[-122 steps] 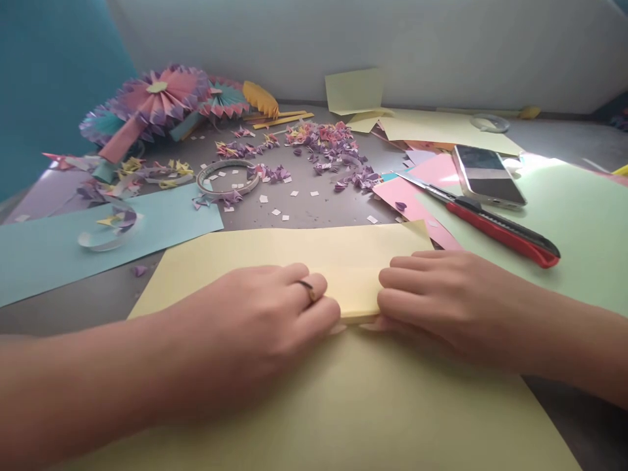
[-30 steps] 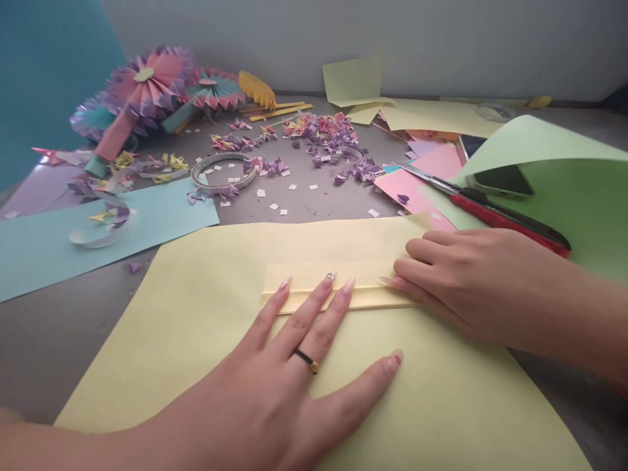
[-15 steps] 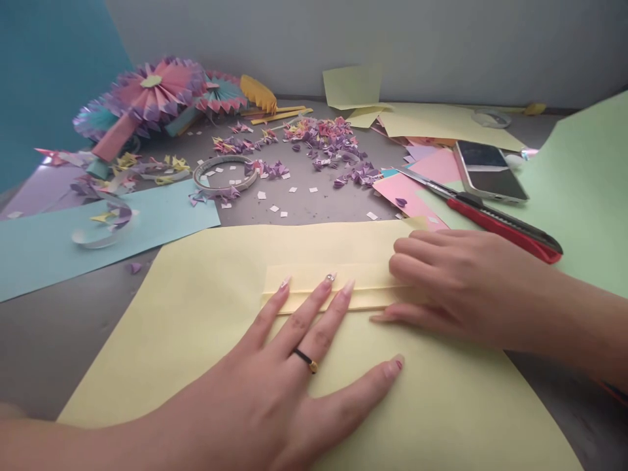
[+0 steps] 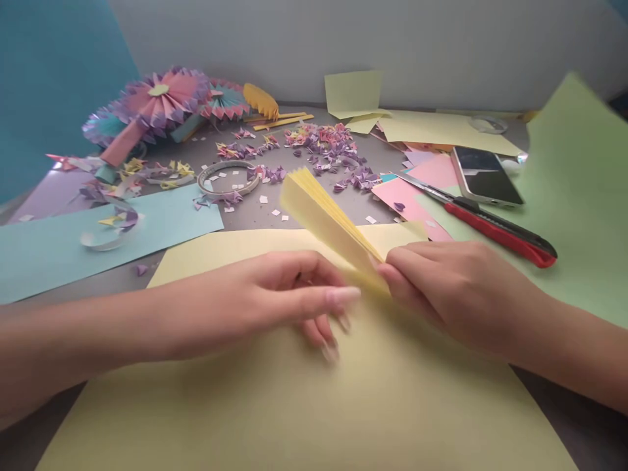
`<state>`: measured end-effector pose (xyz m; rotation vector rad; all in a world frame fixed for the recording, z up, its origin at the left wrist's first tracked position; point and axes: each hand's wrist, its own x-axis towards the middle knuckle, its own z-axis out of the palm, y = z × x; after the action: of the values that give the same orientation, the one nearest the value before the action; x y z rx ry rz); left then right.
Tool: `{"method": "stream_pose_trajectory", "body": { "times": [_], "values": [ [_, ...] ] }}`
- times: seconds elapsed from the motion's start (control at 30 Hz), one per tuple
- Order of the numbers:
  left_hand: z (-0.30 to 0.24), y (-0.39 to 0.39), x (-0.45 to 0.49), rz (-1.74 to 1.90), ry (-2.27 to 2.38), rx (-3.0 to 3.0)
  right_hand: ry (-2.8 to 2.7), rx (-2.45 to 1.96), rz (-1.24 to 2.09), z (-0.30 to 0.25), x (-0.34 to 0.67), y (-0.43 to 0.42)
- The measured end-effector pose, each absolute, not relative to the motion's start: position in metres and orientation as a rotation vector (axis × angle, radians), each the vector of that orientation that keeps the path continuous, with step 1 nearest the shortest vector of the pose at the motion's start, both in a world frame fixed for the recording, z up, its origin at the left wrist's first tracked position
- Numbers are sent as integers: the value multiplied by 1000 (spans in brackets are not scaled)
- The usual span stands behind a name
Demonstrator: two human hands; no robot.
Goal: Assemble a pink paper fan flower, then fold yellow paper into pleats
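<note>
A pleated strip of yellow paper (image 4: 326, 222) rises at a slant from the middle of the large yellow paper sheet (image 4: 294, 412), its folded edges fanning out at the far end. My right hand (image 4: 444, 294) pinches the near end of the strip between fingers and thumb. My left hand (image 4: 275, 301) hovers just left of the strip with its fingers apart and blurred, holding nothing. Its long fingernails nearly reach the strip. Part of the sheet lies hidden under both hands.
To the right lie a red-and-black utility knife (image 4: 495, 229), a smartphone (image 4: 485, 176) and a raised green paper sheet (image 4: 574, 196). Pink paper (image 4: 407, 203) lies beneath the knife. Behind are purple paper scraps (image 4: 324, 150), a tape roll (image 4: 228, 180) and paper rosettes (image 4: 157, 104). A blue paper sheet (image 4: 98, 242) lies left.
The folded strip, flat on the sheet before, now stands lifted and fanned in my right hand. My left hand has left the sheet and moved up toward the strip.
</note>
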<state>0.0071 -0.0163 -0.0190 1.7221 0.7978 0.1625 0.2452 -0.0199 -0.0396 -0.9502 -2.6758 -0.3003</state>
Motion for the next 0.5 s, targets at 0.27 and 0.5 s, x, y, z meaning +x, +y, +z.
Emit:
{"method": "stream_pose_trajectory", "body": {
  "times": [0.27,0.5],
  "values": [
    [-18,-31,26,322,946,1836,-2663,-636,-338,-38,220,-39],
    [-19,9,-7,284,1484,2653,-2603,-642,-471,-30,230,-39]
  ]
}}
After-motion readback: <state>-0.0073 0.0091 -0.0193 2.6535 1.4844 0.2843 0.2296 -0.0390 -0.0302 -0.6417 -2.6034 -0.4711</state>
